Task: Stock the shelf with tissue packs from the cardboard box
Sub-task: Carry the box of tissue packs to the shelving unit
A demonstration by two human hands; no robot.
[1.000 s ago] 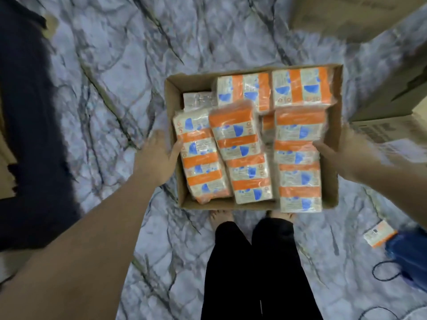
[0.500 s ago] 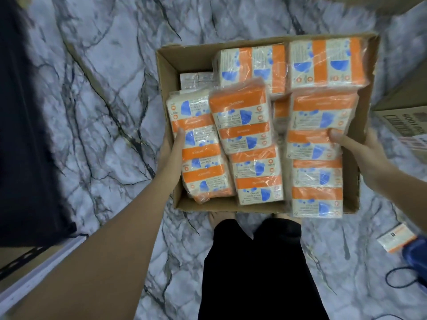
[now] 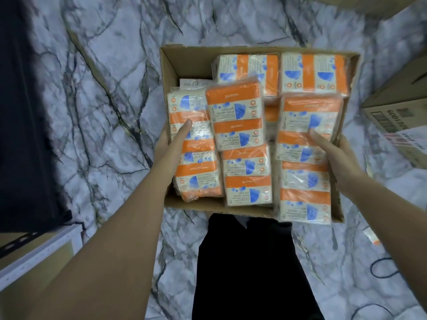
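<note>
I am clamping the open brown cardboard box (image 3: 184, 65) by its side walls, left hand (image 3: 172, 146) and right hand (image 3: 335, 155) curled over the rims, thumbs pinning the orange-and-cream tissue packs (image 3: 235, 116) heaped inside, keeping them steady above the marble floor (image 3: 104, 100).

Setting: shop stockroom or shop floor during restocking, going by the goods and packing.
Floor (image 3: 115, 54): glossy marble-pattern tiles, grey veins, running all through the view.
Goods: open cardboard box (image 3: 184, 63) at centre, packed with many identical retail tissue packs (image 3: 235, 116) in clear wrap, orange bands, labelled "ultra soft pocket tissue".
More stock: printed shipping carton (image 3: 397, 116) at 3 o'clock, barcode and numbers on its side; another carton's edge at 1 o'clock.
Fixture: metal shelf rail (image 3: 41, 255) with punched holes at 8 o'clock, dark unit above it.
</note>
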